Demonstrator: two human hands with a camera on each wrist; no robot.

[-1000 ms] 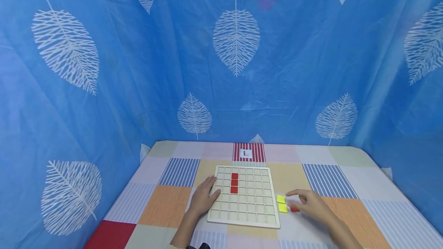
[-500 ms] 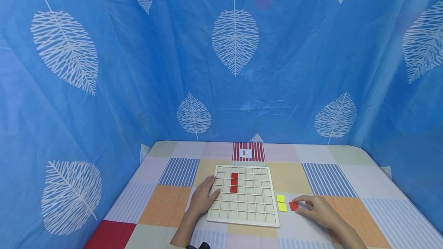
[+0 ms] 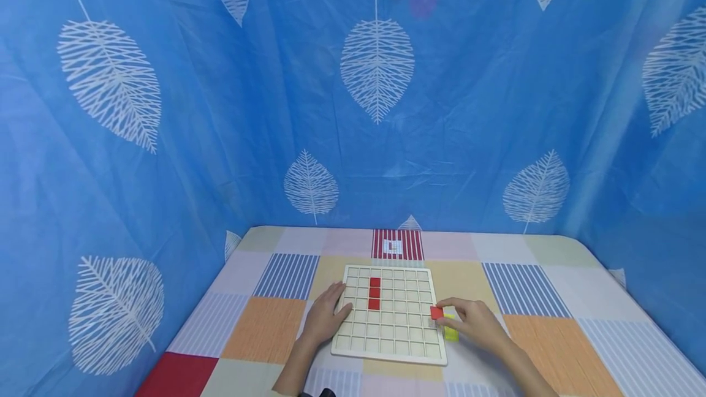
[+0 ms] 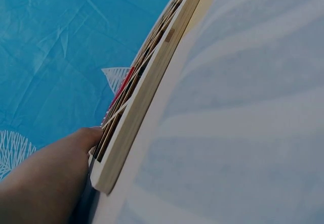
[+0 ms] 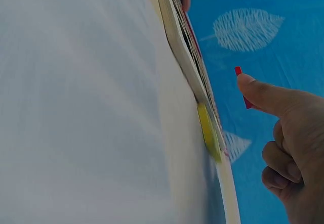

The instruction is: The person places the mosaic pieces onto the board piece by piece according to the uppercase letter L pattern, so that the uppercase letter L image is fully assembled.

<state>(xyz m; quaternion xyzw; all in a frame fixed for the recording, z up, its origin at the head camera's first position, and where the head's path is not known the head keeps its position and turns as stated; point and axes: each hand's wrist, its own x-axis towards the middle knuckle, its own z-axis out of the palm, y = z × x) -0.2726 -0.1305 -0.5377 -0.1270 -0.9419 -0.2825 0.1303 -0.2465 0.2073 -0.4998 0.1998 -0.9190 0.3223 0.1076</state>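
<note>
My right hand (image 3: 473,323) pinches a red square tile (image 3: 437,313) between thumb and fingers, over the right edge of a pale wooden grid board (image 3: 394,336). In the right wrist view the red tile (image 5: 247,102) shows behind the thumb, raised above the table. My left hand (image 3: 325,314) rests at the board's left edge, its thumb lying on the rim. Three red tiles (image 3: 374,293) fill a column of cells in the upper left of the board. Yellow tiles (image 3: 451,334) lie on the cloth right of the board, partly hidden by my right hand.
A patchwork cloth (image 3: 287,323) covers the table. Beyond the board lies a small white card (image 3: 393,247) with a printed grid pattern. Blue curtains (image 3: 441,170) with white leaves hang behind the table and on both sides.
My right hand has taken hold of the red tile, lifted it off the cloth and carried it left to the board's edge. My left hand has stayed in place.
</note>
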